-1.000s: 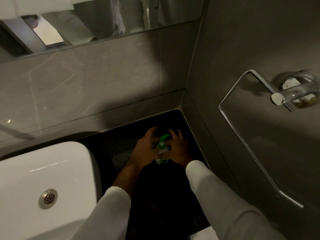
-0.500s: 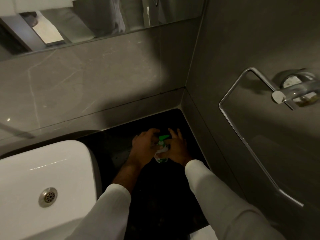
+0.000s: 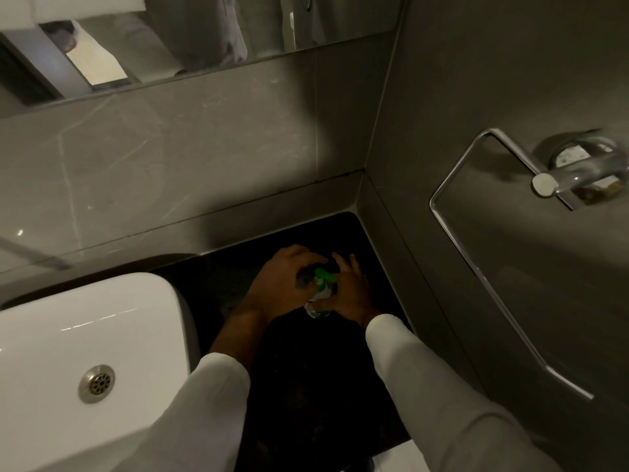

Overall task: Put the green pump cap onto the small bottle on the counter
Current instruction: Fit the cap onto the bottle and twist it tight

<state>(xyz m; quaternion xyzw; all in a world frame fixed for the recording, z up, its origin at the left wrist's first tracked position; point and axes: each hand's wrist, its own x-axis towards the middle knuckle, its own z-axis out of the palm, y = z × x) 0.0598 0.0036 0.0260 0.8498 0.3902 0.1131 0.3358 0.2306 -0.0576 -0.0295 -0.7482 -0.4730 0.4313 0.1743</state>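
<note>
A small clear bottle point(image 3: 318, 306) with a green and white label stands on the black counter point(image 3: 306, 386), between my two hands. The green pump cap point(image 3: 325, 275) sits on top of it, nozzle pointing right. My left hand point(image 3: 284, 284) curls over the cap from the left, fingers wrapped around its top. My right hand point(image 3: 349, 289) grips the bottle's body from the right, with two fingers raised. Most of the bottle is hidden by my hands.
A white basin point(image 3: 85, 362) with a metal drain point(image 3: 97, 383) fills the lower left. Grey tiled walls close the corner behind and to the right. A chrome towel holder point(image 3: 490, 260) sticks out from the right wall. A mirror point(image 3: 190, 39) hangs above.
My left hand has turned and closed further over the pump cap, covering more of it. The nozzle has swung slightly. My right hand stays on the bottle.
</note>
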